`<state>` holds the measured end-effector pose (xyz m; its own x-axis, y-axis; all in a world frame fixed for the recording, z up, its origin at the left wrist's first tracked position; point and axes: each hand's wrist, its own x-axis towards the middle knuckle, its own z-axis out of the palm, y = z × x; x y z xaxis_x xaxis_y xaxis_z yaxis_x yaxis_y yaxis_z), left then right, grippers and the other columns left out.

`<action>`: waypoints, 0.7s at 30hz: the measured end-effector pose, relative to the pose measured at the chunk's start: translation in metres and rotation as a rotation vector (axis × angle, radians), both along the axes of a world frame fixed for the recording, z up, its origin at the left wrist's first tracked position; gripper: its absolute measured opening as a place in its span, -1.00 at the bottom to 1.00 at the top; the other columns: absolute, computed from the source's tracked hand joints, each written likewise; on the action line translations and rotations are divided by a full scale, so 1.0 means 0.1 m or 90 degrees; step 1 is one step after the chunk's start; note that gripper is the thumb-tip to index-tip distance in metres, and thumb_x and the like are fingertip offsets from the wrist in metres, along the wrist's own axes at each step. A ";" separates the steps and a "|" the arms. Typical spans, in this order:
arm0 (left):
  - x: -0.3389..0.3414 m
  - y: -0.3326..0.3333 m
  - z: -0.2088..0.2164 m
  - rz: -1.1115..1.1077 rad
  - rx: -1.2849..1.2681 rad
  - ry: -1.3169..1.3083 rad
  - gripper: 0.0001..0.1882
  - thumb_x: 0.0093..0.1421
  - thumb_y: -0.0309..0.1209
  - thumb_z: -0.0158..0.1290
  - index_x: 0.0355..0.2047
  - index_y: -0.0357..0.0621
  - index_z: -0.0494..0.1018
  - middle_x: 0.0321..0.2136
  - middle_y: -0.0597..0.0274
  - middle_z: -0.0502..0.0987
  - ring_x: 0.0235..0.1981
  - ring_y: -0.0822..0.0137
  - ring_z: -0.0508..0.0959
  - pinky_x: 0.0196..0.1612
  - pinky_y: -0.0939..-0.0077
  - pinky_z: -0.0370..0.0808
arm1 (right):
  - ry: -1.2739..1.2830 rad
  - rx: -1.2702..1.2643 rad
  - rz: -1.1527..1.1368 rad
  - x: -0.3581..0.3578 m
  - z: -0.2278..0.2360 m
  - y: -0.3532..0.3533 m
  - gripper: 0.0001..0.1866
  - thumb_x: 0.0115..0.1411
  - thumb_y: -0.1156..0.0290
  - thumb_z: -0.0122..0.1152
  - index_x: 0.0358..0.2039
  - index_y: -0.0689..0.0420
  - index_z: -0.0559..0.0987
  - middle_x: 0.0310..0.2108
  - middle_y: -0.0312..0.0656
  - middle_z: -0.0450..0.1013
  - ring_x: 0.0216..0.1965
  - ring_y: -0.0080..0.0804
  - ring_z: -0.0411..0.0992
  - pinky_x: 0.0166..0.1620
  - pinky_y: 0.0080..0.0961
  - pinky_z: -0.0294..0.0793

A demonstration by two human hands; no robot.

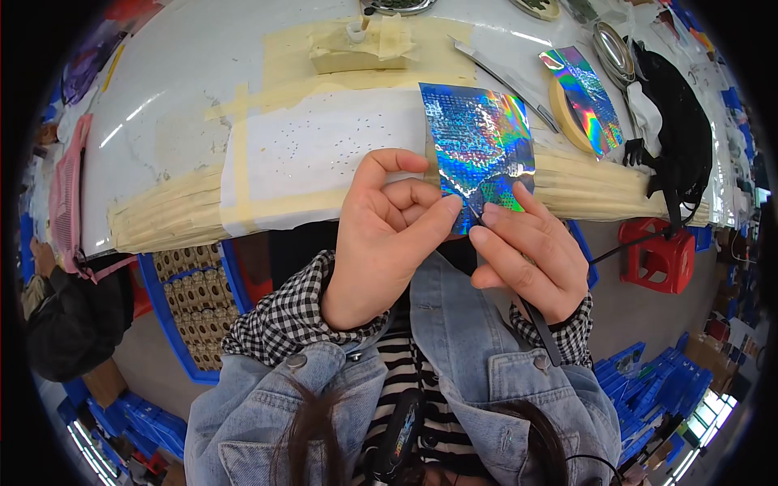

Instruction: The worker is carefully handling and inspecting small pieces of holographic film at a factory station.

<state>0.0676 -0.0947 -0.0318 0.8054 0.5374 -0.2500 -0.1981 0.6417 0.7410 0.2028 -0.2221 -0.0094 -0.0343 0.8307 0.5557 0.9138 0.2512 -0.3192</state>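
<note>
My left hand (397, 235) pinches the lower edge of a shiny holographic sheet (478, 134) between thumb and fingers. Rows of small marks cover the sheet, which is raised at the table's front edge. My right hand (539, 251) is closed around slim dark tweezers (540, 334). Their narrow tips meet the sheet's lower part, close to my left thumb. Whether the tips grip anything is too small to see. Left of the sheet, white paper (267, 186) dotted with many tiny specks lies on the table.
Yellowish tape lines the front edge of the white table (178, 105). A taped block (356, 57) with a small white cup stands behind the paper. To the right lie a long pointed metal tool (506, 85), a tape roll (567, 113), another holographic piece (587, 97) and a black bag (677, 121).
</note>
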 end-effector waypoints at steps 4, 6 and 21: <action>0.00 0.00 -0.01 -0.002 0.001 -0.003 -0.59 0.16 -0.66 0.02 -0.05 -0.26 0.11 -0.40 0.11 0.52 -0.35 0.47 0.55 -0.25 0.64 0.53 | 0.011 0.001 -0.008 0.00 0.00 -0.02 -0.63 -0.01 0.23 0.31 -0.25 0.23 0.60 -0.32 -0.10 0.50 -0.25 -0.24 0.54 -0.04 -0.13 0.51; 0.00 0.00 -0.01 -0.003 -0.001 -0.005 -0.59 0.16 -0.66 0.02 -0.06 -0.26 0.11 -0.40 0.12 0.52 -0.35 0.47 0.55 -0.25 0.65 0.53 | 0.021 0.009 -0.006 0.00 -0.01 -0.02 -0.62 0.00 0.22 0.31 -0.24 0.23 0.59 -0.32 -0.10 0.50 -0.25 -0.24 0.54 -0.04 -0.12 0.51; -0.80 0.44 0.23 0.155 0.187 -0.242 -0.60 -0.02 -0.76 0.01 -0.21 -0.15 0.17 -0.25 -0.05 0.49 -0.22 0.30 0.54 -0.13 0.49 0.48 | 0.006 0.214 -0.012 -0.01 0.25 0.04 -0.58 0.17 -0.01 0.07 -0.31 0.12 0.60 -0.38 -0.16 0.52 -0.38 -0.30 0.56 -0.07 -0.06 0.50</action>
<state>-0.0127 -0.0512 -0.0087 0.6537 0.7231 0.2232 -0.6040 0.3208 0.7295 0.2023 -0.2185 0.0156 -0.0152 0.6017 0.7986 0.9167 0.3273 -0.2291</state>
